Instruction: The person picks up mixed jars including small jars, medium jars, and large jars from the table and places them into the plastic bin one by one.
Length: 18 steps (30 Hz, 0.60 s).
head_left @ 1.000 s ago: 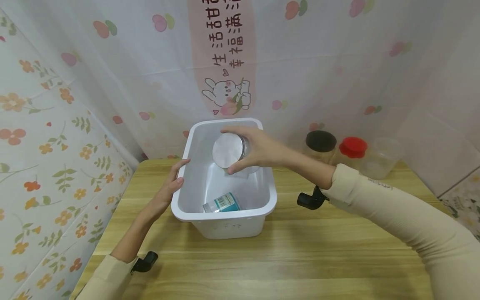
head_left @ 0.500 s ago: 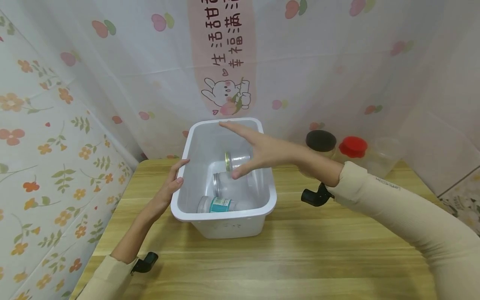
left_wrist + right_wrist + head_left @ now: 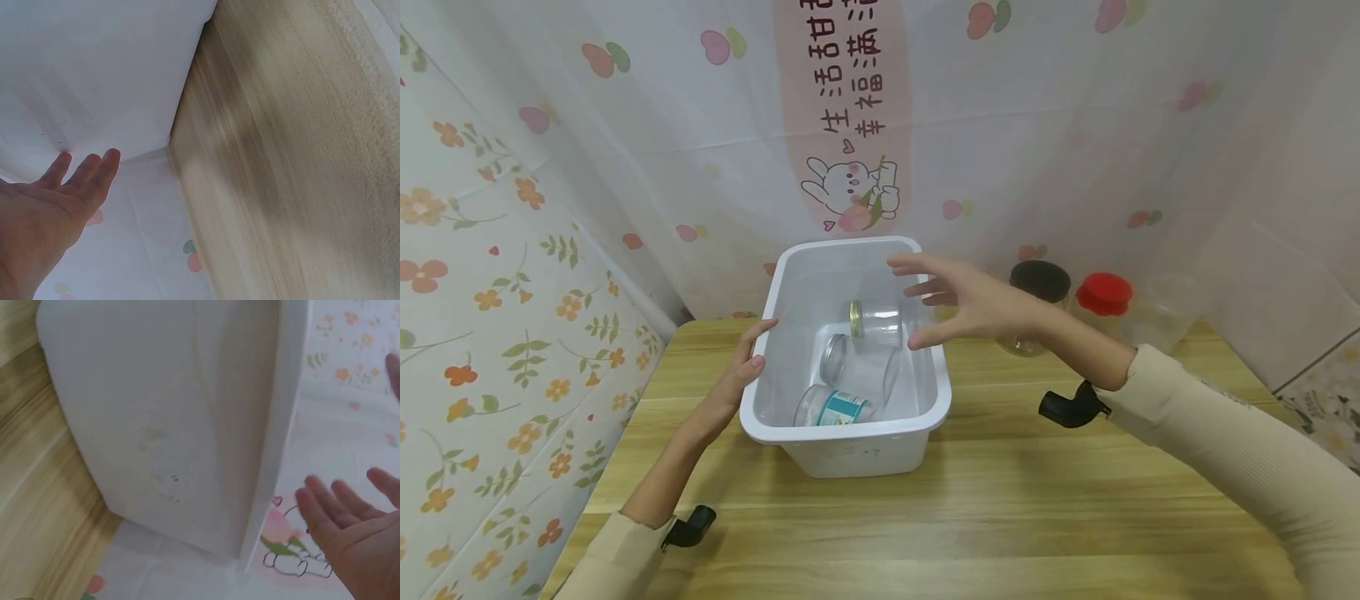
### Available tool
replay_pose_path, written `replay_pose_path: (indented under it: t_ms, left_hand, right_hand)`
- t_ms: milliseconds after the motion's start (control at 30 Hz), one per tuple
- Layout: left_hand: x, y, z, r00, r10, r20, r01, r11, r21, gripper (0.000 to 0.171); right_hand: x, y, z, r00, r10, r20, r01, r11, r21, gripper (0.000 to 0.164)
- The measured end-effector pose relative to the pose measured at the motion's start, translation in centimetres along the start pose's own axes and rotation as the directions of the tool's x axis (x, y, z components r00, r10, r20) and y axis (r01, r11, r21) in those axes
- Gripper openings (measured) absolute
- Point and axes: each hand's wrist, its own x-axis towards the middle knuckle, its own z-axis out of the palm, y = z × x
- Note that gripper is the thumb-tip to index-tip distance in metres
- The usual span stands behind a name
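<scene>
Head: right fingers point(image 3: 913, 263) farther from jar point(image 3: 862, 372)

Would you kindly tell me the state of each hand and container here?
White basin: upright, partly filled.
Left hand: touching the basin.
Right hand: holding nothing.
Gold-lidded jar: on its side.
Silver-lidded jar: on its side.
Labelled jar: on its side, lid unclear.
Black-lidded jar: upright.
Red-lidded jar: upright.
Clear container: upright, lid unclear.

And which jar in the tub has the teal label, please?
The frontmost jar; the silver-topped jar and gold-topped jar behind it show none.
</scene>
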Motion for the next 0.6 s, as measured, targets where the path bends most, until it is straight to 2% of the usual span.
replay_pose_path:
  t_ms: [200,400,600]
  left_hand:
    - [0.0,-0.2,-0.1,1.0,0.008,0.003,-0.008,1.0,-0.005,0.054]
    - [0.0,-0.2,-0.1,1.0,0.008,0.002,-0.008,1.0,0.001,0.054]
    - [-0.2,0.0,-0.2,1.0,-0.005,-0.001,0.005,1.0,0.003,0.053]
  right_hand:
    - [-1.5,1.1,-0.6,0.998,-0.005,-0.069,0.005,1.0,0.0,0.061]
    - [-3.2,2.6,-1.2,0.991,-0.005,-0.134,0.009,0.999,0.033,0.05]
    - [-5.3,4.3,-1.7,0.98,0.029,-0.197,-0.027,1.0,0.014,0.042]
